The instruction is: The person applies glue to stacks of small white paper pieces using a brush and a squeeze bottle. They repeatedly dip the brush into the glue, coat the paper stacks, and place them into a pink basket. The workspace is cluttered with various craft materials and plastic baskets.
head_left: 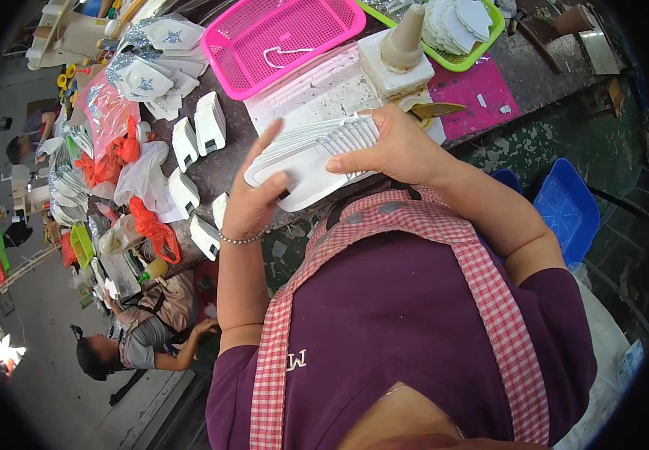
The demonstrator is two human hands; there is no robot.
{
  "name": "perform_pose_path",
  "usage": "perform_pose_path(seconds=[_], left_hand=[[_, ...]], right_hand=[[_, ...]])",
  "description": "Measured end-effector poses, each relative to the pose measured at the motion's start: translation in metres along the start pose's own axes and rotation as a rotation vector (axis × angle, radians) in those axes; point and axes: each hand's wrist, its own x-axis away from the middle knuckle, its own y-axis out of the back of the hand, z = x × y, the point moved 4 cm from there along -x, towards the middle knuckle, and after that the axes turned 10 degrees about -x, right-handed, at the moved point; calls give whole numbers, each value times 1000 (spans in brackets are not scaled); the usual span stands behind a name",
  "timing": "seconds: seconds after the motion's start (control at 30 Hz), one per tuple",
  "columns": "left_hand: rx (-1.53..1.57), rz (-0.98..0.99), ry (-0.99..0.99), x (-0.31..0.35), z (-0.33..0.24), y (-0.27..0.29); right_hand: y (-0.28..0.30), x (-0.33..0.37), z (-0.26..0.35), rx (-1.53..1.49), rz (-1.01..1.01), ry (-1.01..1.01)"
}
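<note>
A fanned stack of flat white pieces is held between my two hands above the table's near edge. My left hand grips the stack's left end, thumb on top and index finger stretched along the far side. Around the right end my right hand is closed, its thumb pressing on the top piece. What the pieces are made of I cannot tell. Just beyond the right hand stands a white block with a cone on it, and a yellowish blade-like piece lies beside it.
A pink basket and a green basket of white pieces stand at the back. Small white stacks and silver-starred white pieces lie left, near red plastic bags. Another person works at left. A blue bin stands right.
</note>
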Motion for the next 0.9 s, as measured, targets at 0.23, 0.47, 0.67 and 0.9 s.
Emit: perform_pose_path(seconds=[0.23,0.47,0.67,0.9], left_hand=[[-1210,73,-439,-8,-46,-26],[-793,453,95,-16,-15,-29],[-722,479,114,-17,-17,-40],[-759,451,34,-22,-23,-46]], right_hand=[[0,10,-7,141,37,-42],[3,20,-14,-68,134,-206],[8,26,-16,-111,135,-166],[12,30,-1,118,62,-117]])
